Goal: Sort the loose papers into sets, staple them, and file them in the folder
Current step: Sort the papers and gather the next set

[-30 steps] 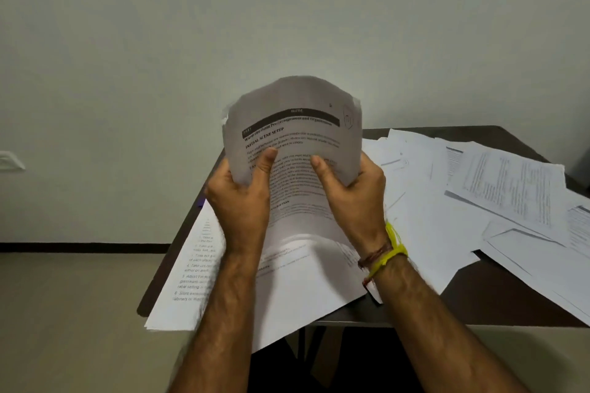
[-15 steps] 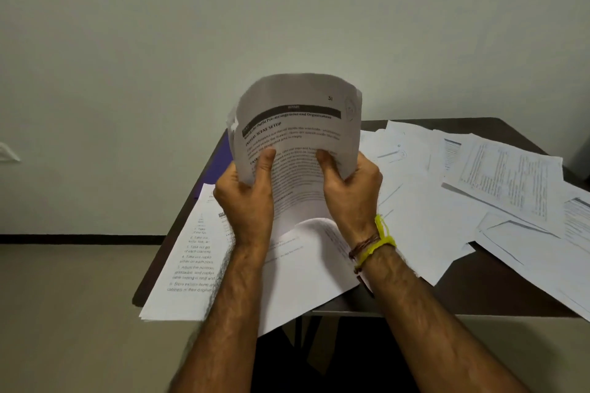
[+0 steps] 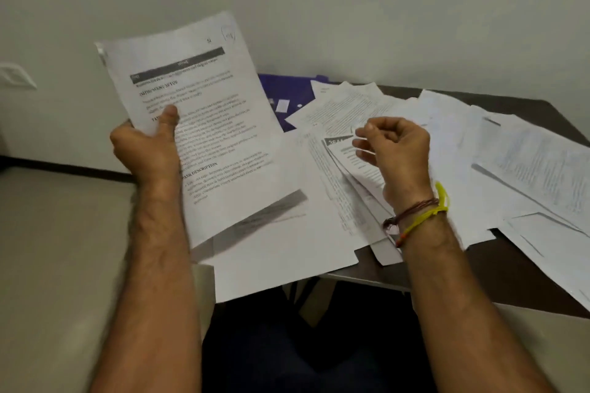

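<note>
left hand (image 3: 150,150) is gripping the printed sheet (image 3: 198,124) upright, thumb on its face | right hand (image 3: 396,150) is hovering empty, fingers loosely curled | loose papers (image 3: 479,150) are lying just beneath and right of it, nearer than purple folder (image 3: 284,96) beyond

Plain office: paper-strewn desk (image 3: 498,262), bare wall (image 3: 351,3).

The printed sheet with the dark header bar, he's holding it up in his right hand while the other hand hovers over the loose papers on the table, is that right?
Not quite: the head view shows the printed sheet held up in the left hand, thumb on its face. It is the right hand, loosely curled and holding nothing, that hovers over the loose papers on the table.
</note>
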